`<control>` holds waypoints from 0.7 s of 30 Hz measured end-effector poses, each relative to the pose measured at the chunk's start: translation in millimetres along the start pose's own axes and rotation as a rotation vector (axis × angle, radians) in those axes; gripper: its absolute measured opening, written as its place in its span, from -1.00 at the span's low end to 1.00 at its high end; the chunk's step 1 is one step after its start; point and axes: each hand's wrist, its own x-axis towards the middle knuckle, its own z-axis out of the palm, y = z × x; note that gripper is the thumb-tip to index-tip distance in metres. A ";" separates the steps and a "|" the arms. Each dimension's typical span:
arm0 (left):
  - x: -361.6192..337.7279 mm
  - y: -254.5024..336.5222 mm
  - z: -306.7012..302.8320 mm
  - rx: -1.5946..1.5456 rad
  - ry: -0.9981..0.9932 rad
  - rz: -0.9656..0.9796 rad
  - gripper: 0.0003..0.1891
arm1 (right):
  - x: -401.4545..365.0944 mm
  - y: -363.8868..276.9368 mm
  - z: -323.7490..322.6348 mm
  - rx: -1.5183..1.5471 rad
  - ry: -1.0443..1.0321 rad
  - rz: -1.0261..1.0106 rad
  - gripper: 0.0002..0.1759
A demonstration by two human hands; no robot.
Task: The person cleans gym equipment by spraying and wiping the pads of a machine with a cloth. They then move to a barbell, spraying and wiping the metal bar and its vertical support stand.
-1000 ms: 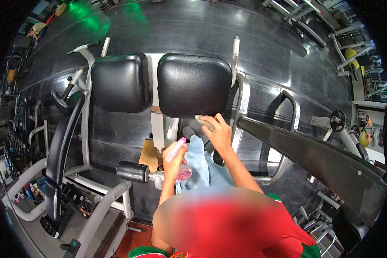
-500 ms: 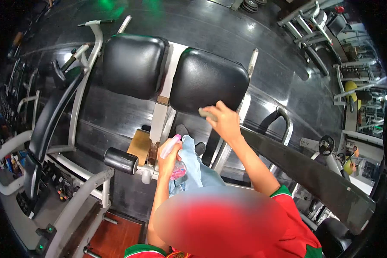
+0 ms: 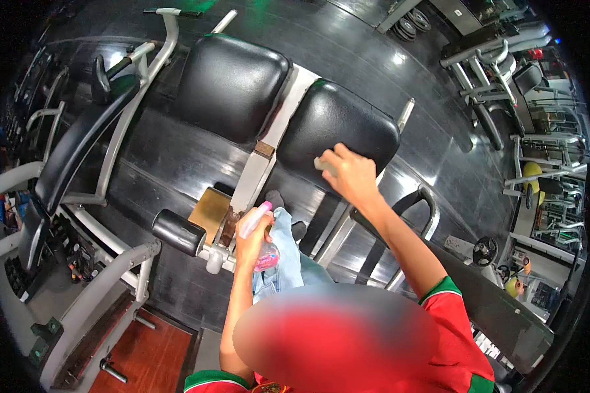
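Observation:
My left hand (image 3: 252, 241) is wrapped around a clear spray bottle (image 3: 267, 257) with a pink and white trigger head and pinkish label. It is held low in front of my light blue jeans (image 3: 287, 252). Farther out, my right hand (image 3: 353, 173) grips a small greyish piece (image 3: 324, 165), a cloth or sponge; most of it is hidden by my fingers. That hand is at the near part of the right black padded cushion (image 3: 341, 121) of an exercise machine. To its left is a second black cushion (image 3: 233, 85), across a pale metal beam (image 3: 250, 180).
A black roller pad (image 3: 179, 231) and a gold-coloured plate (image 3: 210, 211) sit low at the left. A long black bench (image 3: 505, 308) runs beside my right arm. Curved metal frames (image 3: 121, 252) stand at left, weight plates (image 3: 410, 25) at the back.
My right hand has moved slightly up and right over the cushion, holding the greyish piece. The view has shifted and turned, so the machine sits farther right. My left hand still holds the spray bottle.

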 end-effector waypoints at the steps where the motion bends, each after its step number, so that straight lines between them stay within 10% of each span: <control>1: -0.2 -0.6 0.0 -0.001 0.004 0.000 -0.74 | -2.8 -2.0 12.0 -0.037 0.003 -0.064 -0.65; 7: -0.1 3.9 5.7 -0.070 0.035 0.009 -0.88 | -14.7 -7.3 49.0 -0.329 -0.373 -0.434 -0.84; 21: 6.0 -7.2 -3.5 -0.149 0.095 -0.014 -0.88 | 68.2 -31.7 19.5 -0.223 -0.236 -0.411 -0.86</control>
